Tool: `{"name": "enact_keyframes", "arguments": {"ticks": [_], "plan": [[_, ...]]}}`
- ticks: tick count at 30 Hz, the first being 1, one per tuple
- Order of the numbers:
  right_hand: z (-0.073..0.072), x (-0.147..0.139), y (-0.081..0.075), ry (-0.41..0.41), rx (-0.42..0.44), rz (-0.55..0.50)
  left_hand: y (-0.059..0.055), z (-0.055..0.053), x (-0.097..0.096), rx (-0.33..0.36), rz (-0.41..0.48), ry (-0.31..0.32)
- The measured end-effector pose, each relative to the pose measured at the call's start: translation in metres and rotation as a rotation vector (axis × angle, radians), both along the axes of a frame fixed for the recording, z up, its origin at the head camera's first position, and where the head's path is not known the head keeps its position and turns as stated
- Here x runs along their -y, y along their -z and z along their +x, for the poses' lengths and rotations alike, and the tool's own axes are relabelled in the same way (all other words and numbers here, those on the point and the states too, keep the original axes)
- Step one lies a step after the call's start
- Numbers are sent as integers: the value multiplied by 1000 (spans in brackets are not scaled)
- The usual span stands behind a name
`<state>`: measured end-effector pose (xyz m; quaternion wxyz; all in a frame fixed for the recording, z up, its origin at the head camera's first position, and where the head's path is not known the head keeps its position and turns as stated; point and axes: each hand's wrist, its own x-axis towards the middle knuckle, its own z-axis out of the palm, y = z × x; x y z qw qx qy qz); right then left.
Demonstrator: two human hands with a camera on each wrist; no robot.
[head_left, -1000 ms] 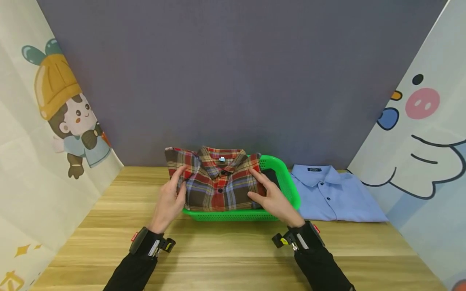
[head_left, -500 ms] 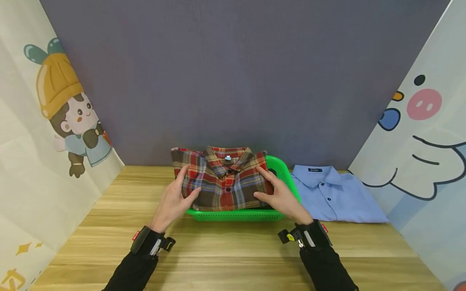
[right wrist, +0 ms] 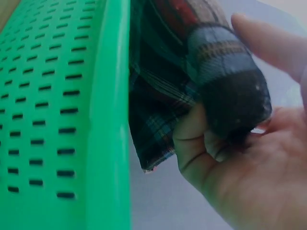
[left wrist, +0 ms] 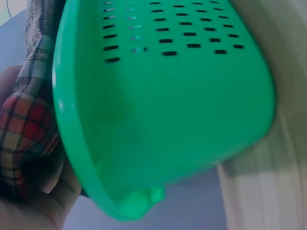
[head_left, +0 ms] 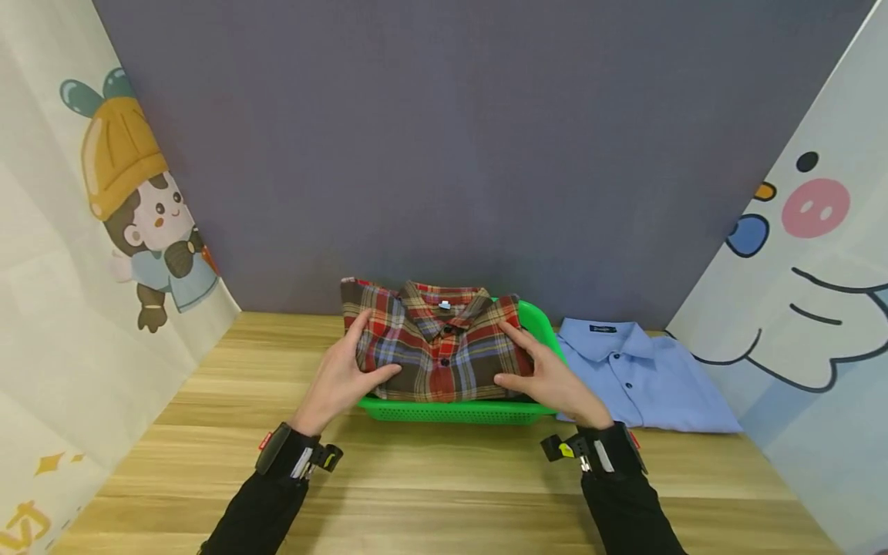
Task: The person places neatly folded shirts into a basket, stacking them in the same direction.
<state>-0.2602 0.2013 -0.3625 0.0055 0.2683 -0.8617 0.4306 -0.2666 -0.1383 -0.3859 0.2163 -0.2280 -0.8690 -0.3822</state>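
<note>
On the far left, a pale panel (head_left: pixel 48 254) bears a cartoon figure (head_left: pixel 156 216) in a yellow cap, and a grey wall (head_left: pixel 444 146) runs behind the wood-grain desk (head_left: pixel 430 478). The left hand (head_left: pixel 336 381) holds the left side of a folded plaid shirt (head_left: pixel 447 366), thumb on its upper face and fingers bent round the edge. The shirt, in red, brown and blue, lies face up over the opening of a green basket (head_left: pixel 454 413), collar at the far side; how deep it sits cannot be told. The basket's near wall and far right rim show. The right hand (head_left: pixel 551 383) grips the shirt's right side, fingers curled beneath the fold and thumb above. Right of the basket, a folded light-blue shirt (head_left: pixel 652 385) lies on the desk, collar far. At the far right, another panel (head_left: pixel 784 324) carries a white cartoon creature with a pink cheek.
</note>
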Motion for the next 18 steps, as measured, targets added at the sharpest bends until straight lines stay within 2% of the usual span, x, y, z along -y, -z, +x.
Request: {"name": "enact_keyframes", "arguments": {"ticks": [6,11,13,16,18], "plan": [[2,-5,-5,-18,-12,52,-10,-2,-3,73,-61,5],[2,-6,-6,-10,18,63,-15,-5,-7,132,-101,24],[2,-6,-5,-5,28,56,-15,-7,-9,144,-115,34],[11,-3,-15,9,42,52,-14,-10,-13,157,-125,42],[12,-2,-16,21,40,63,-11,-11,-16,164,-124,48]]}}
